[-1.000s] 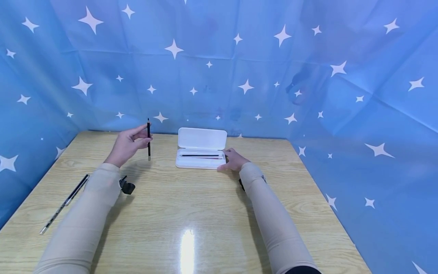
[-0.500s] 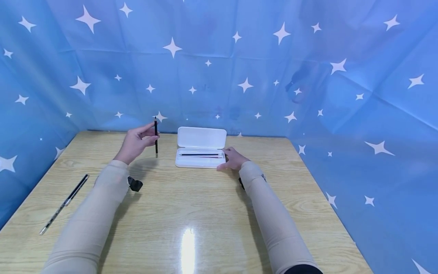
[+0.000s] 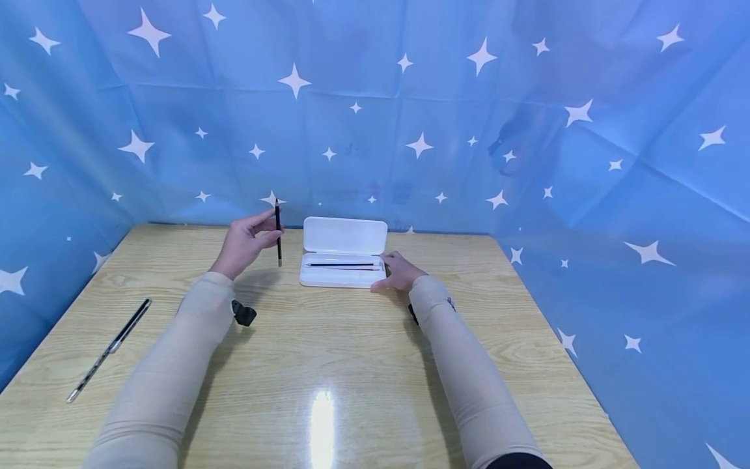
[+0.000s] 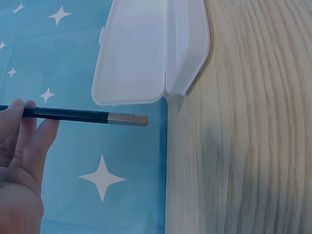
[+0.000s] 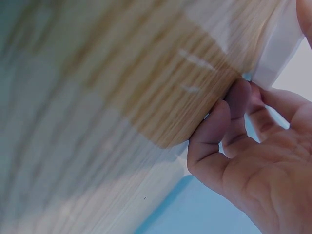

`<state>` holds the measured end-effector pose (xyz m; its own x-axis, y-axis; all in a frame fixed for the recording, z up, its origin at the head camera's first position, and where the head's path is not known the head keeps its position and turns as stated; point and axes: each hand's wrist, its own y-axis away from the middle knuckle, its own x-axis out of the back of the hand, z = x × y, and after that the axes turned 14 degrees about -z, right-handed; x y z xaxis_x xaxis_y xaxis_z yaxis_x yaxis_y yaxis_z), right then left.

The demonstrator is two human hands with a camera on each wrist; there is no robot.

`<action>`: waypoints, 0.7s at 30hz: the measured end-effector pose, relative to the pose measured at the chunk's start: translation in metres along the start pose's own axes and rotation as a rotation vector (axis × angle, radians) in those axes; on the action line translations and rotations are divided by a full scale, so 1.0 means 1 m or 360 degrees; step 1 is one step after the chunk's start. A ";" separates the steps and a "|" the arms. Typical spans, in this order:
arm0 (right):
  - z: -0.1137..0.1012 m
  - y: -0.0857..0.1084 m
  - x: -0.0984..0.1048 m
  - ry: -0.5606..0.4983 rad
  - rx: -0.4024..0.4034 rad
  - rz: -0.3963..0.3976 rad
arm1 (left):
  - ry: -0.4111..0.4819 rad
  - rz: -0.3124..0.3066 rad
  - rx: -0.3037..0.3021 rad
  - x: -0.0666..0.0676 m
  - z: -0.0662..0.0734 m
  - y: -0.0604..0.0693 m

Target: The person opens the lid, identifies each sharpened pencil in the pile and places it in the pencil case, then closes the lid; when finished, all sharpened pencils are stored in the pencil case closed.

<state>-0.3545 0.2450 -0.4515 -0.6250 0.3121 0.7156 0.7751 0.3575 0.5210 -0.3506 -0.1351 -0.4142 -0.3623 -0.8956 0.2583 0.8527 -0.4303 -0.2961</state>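
A dark pencil (image 3: 278, 251) stands upright in the air, pinched between the thumb and fingers of the left hand (image 3: 243, 246), just left of the white case (image 3: 344, 237). In the left wrist view the pencil (image 4: 83, 115) shows its light-coloured end (image 4: 127, 119) near the case (image 4: 131, 58). The case lies with its lid raised, and a few pencils (image 3: 342, 265) are inside. At the case's right end the right hand (image 3: 400, 272) grips the edge. In the right wrist view, the fingers of the right hand (image 5: 263, 151) are bent beside the case (image 5: 277, 48).
Two dark, slim items (image 3: 105, 352) lie end to end, slanting, on the left part of the wooden table (image 3: 363, 352). Behind the table and along both sides hangs a blue cloth (image 3: 351, 130) with white stars.
The left hand has moved right with the upright pencil, closer to the case. The right hand and the case look the same.
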 end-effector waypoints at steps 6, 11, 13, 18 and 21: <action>0.000 0.001 -0.001 0.0007 0.0000 0.0005 | 0.0010 0.0013 -0.0061 -0.010 -0.003 -0.007; 0.002 -0.002 0.000 0.0023 -0.0005 0.0005 | 0.0012 0.0038 -0.0122 -0.019 -0.008 -0.012; 0.003 -0.003 0.000 0.0018 -0.0007 0.0003 | 0.0004 0.0041 -0.0135 -0.022 -0.010 -0.015; 0.004 -0.003 0.000 -0.0006 -0.0005 -0.0005 | 0.0016 0.0036 -0.0134 -0.032 -0.015 -0.022; 0.003 -0.002 0.000 -0.0004 -0.0002 -0.0002 | 0.0050 0.0025 -0.0118 -0.037 -0.018 -0.026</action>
<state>-0.3563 0.2468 -0.4542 -0.6264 0.3139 0.7135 0.7743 0.3567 0.5227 -0.3658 -0.0927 -0.4325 -0.3619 -0.9048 0.2244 0.8287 -0.4225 -0.3672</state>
